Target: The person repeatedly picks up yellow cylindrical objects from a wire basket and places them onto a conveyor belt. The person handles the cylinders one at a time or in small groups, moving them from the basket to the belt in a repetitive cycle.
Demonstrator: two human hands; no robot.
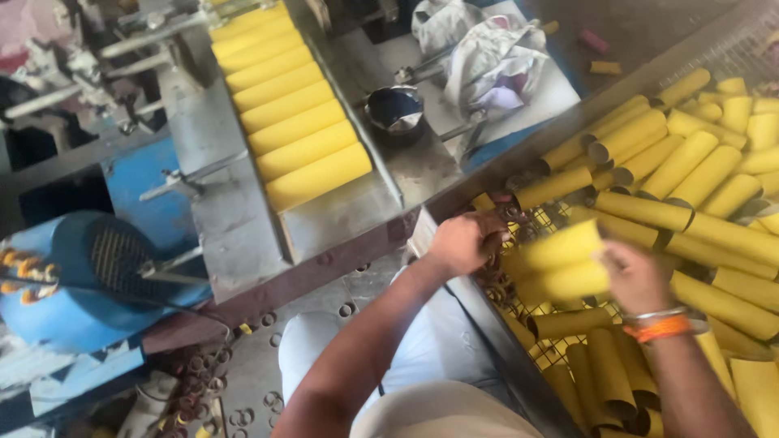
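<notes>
Two yellow tubes, blurred, lie one above the other in the right hand, fingers wrapped around their right ends; they sit just above the wire-mesh bin at right of centre. Left hand just left of the tubes, fingers curled at the bin's near-left edge, over a cluster of small dark rings; whether it grips anything, cannot tell. An orange band and a metal bangle on the right wrist. The bin is heaped with loose yellow tubes, running far and right. Left and farther off, a metal worktop carries a neat row of yellow tubes lying side by side. Far centre: a dark bowl, a crumpled white cloth. Near left: a blue motor housing.
</notes>
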